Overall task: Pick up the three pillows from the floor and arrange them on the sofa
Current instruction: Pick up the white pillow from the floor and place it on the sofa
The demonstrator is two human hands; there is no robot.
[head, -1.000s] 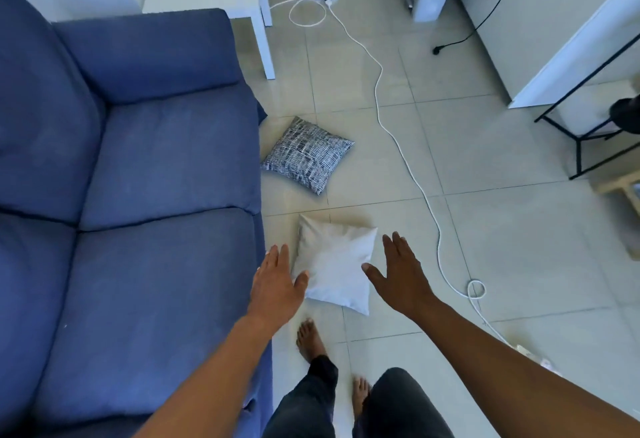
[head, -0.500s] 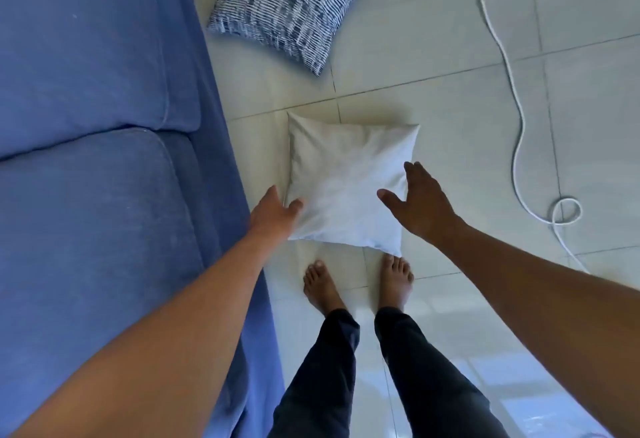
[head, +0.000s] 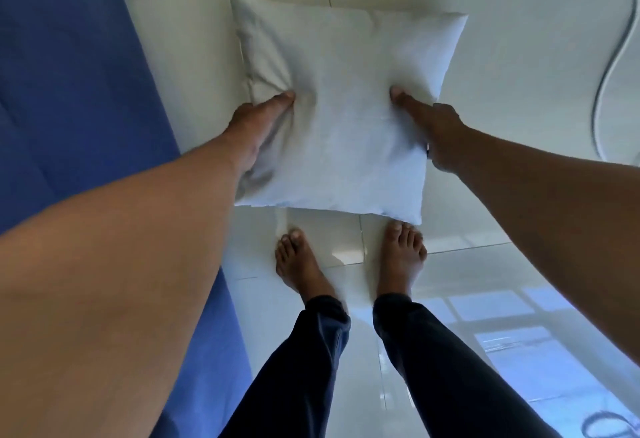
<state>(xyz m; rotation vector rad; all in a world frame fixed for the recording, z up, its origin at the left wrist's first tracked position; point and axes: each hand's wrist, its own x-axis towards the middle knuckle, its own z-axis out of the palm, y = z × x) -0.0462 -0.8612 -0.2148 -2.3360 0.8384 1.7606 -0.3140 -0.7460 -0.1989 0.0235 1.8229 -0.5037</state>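
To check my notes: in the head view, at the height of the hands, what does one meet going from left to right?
Sofa → left hand → pillow → right hand → white cable.

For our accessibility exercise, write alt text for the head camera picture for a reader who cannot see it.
Seen from above, a person's left hand and right hand grip the two sides of a white pillow over a pale tiled floor, thumbs pressing into its top. A blue sofa runs along the left, and bare feet stand just below the pillow.
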